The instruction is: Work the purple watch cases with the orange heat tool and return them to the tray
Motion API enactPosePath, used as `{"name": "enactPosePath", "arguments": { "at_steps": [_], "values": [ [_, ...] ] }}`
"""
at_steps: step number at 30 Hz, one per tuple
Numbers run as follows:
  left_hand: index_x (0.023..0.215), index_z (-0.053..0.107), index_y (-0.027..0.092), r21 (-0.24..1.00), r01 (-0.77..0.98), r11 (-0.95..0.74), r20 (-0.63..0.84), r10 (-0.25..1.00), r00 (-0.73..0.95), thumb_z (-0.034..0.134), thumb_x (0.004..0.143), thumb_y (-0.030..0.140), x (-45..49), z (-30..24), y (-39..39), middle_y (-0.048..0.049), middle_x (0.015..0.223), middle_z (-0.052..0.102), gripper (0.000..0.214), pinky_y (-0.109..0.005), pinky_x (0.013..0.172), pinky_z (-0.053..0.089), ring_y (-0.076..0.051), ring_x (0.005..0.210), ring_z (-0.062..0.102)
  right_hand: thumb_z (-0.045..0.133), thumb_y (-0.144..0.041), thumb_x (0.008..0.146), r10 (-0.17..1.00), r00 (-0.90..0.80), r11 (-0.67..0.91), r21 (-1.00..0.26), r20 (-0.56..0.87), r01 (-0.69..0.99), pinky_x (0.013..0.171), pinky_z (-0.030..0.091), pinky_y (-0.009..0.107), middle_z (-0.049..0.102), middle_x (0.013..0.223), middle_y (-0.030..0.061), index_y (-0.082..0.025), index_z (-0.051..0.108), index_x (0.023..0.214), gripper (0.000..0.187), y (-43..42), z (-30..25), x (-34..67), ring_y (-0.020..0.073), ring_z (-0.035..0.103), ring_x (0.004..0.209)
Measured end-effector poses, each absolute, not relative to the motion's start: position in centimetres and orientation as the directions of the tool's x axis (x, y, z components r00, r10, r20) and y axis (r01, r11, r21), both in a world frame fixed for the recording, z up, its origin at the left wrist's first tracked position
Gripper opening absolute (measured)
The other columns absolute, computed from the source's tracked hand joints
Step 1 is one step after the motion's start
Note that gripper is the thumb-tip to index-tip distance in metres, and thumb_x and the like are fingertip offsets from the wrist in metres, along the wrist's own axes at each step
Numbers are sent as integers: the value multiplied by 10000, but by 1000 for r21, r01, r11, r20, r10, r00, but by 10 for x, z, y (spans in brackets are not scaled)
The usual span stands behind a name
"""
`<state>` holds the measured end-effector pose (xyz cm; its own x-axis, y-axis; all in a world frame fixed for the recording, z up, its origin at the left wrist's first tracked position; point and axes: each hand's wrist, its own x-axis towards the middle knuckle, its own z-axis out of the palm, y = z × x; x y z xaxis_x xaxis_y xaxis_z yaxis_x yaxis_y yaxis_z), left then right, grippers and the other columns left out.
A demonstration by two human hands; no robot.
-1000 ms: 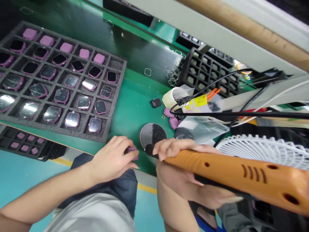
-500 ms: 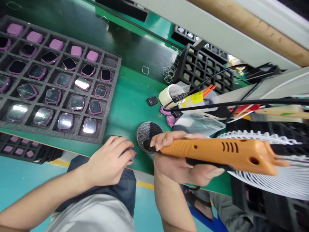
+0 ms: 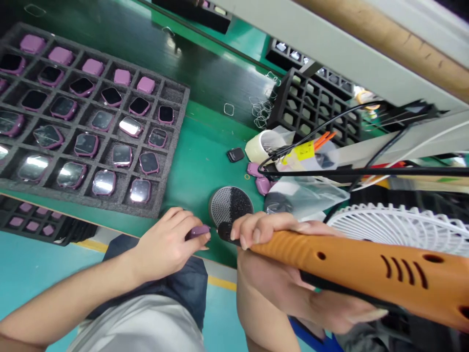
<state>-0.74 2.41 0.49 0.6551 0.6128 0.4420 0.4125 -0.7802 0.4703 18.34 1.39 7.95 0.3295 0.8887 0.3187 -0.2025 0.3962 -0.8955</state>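
My left hand (image 3: 170,239) is closed around a purple smartwatch case (image 3: 200,231), pinched on edge near the bench's front edge. In my right hand (image 3: 271,249) lies an orange corded-style power tool (image 3: 340,256) with vent slots, gripped near its black nose. That nose (image 3: 227,231) points left and sits a short gap from the case; its very tip is too small to make out. Just behind it a round dish with a perforated grey and black top (image 3: 230,205) stands on the green bench. To the left, a grey foam tray (image 3: 161,195) holds several purple watches in its compartments.
Purple cases (image 3: 263,185), a black watch piece (image 3: 235,154) and a white tape roll (image 3: 258,146) lie behind the dish. A white fan guard (image 3: 395,220) and black cables (image 3: 351,171) crowd the right. Thin square rings (image 3: 262,110) lie near a black tray (image 3: 311,105).
My left hand has turned the watch case, so more of it shows. The orange tool has come closer to the camera, its rear swinging down and right, its nose now nearer the case.
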Motion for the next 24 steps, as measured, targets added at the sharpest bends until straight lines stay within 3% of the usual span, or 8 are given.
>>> {"name": "enactPosePath", "arguments": {
  "at_steps": [24],
  "values": [
    [1169, 764, 189, 505, 421, -753, 414, 640, 648, 683, 1097, 269, -5, 7, 24, -95, 1089, 722, 134, -459, 916, 521, -261, 1017, 626, 482, -877, 960, 912, 272, 373, -898, 308, -235, 559, 526, 368, 683, 812, -28, -339, 728, 1177, 630, 15, 70, 172, 175, 595, 619]
  ]
}}
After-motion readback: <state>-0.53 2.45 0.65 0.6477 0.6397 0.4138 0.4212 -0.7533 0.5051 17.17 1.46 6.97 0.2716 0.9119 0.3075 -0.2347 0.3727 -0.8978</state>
